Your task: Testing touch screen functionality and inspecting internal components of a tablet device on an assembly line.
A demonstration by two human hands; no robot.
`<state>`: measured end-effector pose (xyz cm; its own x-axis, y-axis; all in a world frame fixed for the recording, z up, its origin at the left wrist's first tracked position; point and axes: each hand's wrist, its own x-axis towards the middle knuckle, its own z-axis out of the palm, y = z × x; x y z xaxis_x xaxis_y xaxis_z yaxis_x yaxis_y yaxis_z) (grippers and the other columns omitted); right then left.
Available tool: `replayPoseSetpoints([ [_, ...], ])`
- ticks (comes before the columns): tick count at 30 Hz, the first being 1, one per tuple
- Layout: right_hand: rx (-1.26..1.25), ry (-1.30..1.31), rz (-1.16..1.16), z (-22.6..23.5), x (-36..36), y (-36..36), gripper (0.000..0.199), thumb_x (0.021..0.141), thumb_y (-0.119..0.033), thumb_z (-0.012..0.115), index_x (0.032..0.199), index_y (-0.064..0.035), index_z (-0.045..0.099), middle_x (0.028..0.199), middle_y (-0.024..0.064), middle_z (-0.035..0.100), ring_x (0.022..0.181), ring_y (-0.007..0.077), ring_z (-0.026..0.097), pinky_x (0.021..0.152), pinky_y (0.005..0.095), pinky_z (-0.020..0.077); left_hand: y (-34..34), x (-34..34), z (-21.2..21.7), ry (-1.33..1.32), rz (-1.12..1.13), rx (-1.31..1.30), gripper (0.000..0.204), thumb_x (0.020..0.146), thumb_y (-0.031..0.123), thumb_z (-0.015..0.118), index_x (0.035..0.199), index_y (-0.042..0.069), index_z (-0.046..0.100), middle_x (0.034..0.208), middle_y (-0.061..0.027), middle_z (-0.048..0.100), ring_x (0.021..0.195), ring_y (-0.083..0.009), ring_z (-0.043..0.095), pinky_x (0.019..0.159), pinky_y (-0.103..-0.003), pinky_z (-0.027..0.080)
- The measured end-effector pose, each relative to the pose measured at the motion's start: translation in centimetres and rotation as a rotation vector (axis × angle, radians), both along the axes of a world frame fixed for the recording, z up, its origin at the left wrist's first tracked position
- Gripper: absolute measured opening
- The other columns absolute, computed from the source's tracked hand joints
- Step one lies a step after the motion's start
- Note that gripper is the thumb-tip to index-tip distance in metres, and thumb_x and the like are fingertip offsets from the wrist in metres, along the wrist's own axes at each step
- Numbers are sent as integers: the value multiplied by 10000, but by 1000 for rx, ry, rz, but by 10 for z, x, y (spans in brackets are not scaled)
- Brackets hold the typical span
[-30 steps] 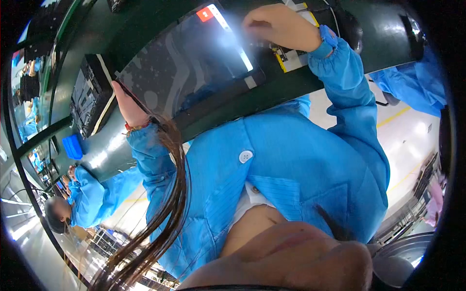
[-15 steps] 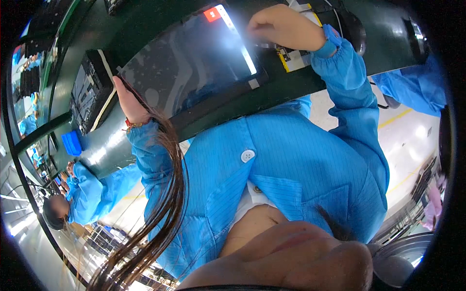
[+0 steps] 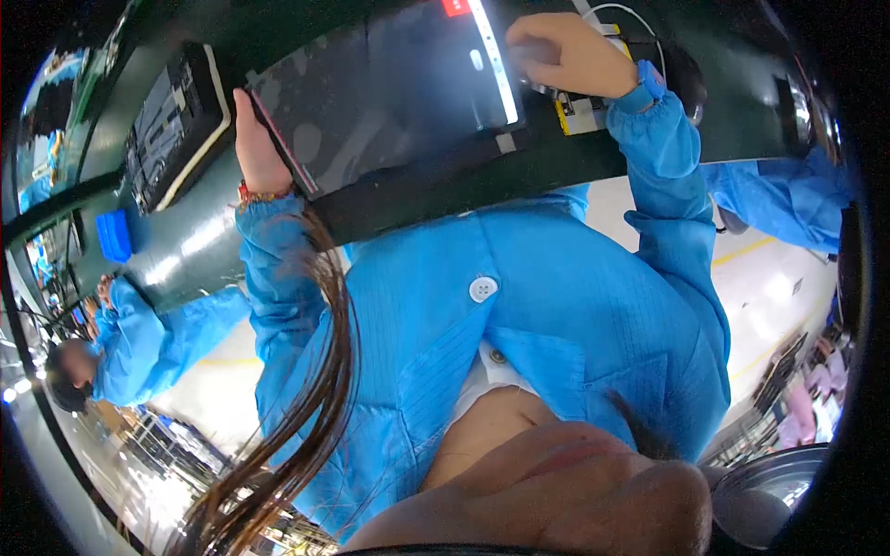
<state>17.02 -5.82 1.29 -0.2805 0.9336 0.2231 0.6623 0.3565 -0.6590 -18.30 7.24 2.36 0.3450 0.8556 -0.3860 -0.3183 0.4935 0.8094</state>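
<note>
A large flat display panel [image 3: 389,102] with a dark, glossy face lies on the bench in front of me. A bright white strip [image 3: 496,60] runs along its right side, with a red patch [image 3: 456,7] at the far end. My left hand [image 3: 260,148] is upright at the panel's left edge, fingers stretched out and touching its side. My right hand [image 3: 579,56] is beside the white strip, its fingers curled inward. What those fingers hold, if anything, is hidden and blurred. Beneath the right hand is a yellow-edged part [image 3: 582,116].
A black tray-like unit [image 3: 176,130] with a pale rim stands left of the panel on the dark green bench [image 3: 417,199]. Further left is a blue bin [image 3: 113,236]. A white cable [image 3: 640,18] curves beyond my right hand. Another person [image 3: 148,324] in blue sits at the left.
The whole view has shifted a little. My left hand has moved further along the panel's left edge, away from me. My right hand stays curled beside the white strip.
</note>
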Motion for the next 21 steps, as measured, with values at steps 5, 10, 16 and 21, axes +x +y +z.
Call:
replayPoseSetpoints([
  [5,-166,-16,-168,25,-18,-1,240,711,-143,666,881,-26,543,653,106,569,578,171,551,541,306,438,3,0,-3,-2,-2,-11,513,985,432,373,1248,18,525,1259,-111,557,1105,-277,539,953,-382,422],
  [10,-124,27,-178,14,-21,4,234,701,-126,674,869,-30,543,615,92,546,546,141,523,514,293,422,13,-14,-17,-21,-35,-27,517,986,441,369,1240,19,527,1232,-111,575,1087,-275,554,932,-377,443],
  [16,-218,92,-192,10,-15,3,222,706,-111,675,872,-33,550,619,66,526,564,122,504,527,272,418,10,-11,-12,18,-10,-15,486,975,434,410,1197,29,561,1177,-98,606,1000,-258,594,844,-376,498],
  [21,43,-26,-277,4,-11,5,199,739,-92,667,910,-53,572,660,10,504,580,125,467,557,256,403,16,-19,-22,-80,-82,-21,474,971,430,423,1175,31,576,1140,-87,625,953,-248,616,792,-359,524],
])
